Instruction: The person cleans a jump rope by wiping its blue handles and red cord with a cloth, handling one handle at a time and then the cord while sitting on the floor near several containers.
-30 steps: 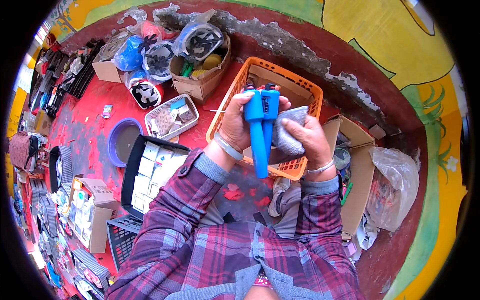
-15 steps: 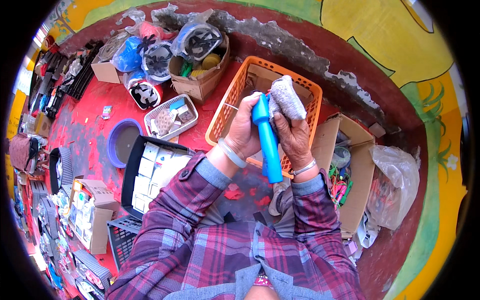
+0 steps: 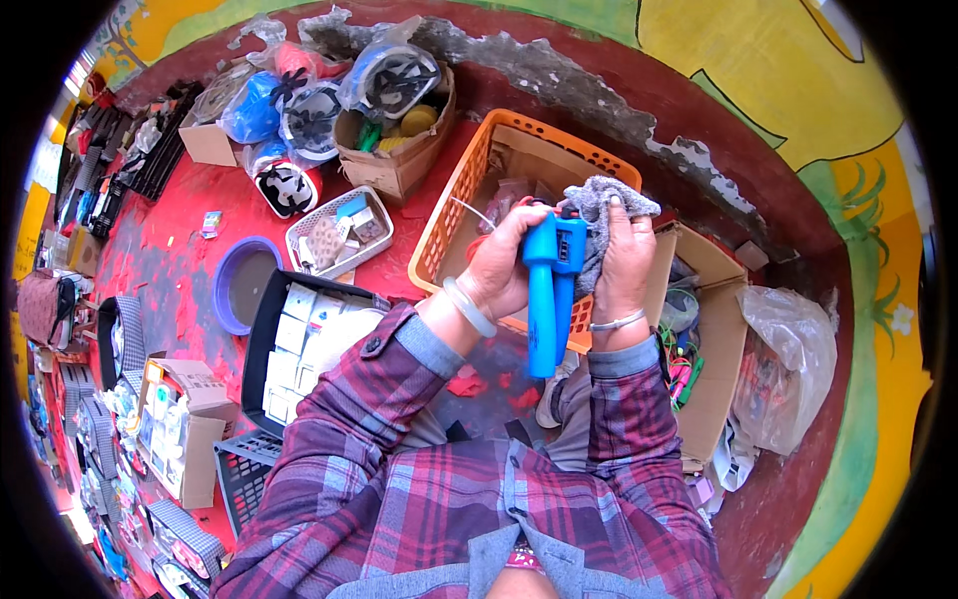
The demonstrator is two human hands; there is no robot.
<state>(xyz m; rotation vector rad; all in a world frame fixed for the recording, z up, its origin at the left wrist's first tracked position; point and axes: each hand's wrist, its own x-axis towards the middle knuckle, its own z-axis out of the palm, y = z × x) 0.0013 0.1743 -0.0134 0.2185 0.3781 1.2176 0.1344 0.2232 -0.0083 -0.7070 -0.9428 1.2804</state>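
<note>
My left hand (image 3: 497, 268) is closed round the upper end of a blue skipping rope (image 3: 542, 314), its two long plastic handles hanging side by side. One handle carries a small dark counter window. A crumpled grey cloth (image 3: 597, 205) is gripped in my right hand (image 3: 627, 262), bunched between thumb and fingers, and its lower part lies against the blue handles. Both hands are above the near side of an orange plastic basket (image 3: 454, 205), which has cardboard and some clear plastic bags inside. Any cord is mostly hidden by the hands and cloth.
At right stands an open carton (image 3: 720, 369) with colourful cords, beside a clear plastic bag (image 3: 788, 369). Left are a white basket (image 3: 344, 262), a purple basin (image 3: 222, 290) and a black tray (image 3: 261, 349) of white boxes. Bagged helmets (image 3: 391, 85) sit by the wall.
The blue handles have turned, so the second one and its counter window now show. My right hand has moved slightly right and turned, and the cloth is spread more loosely.
</note>
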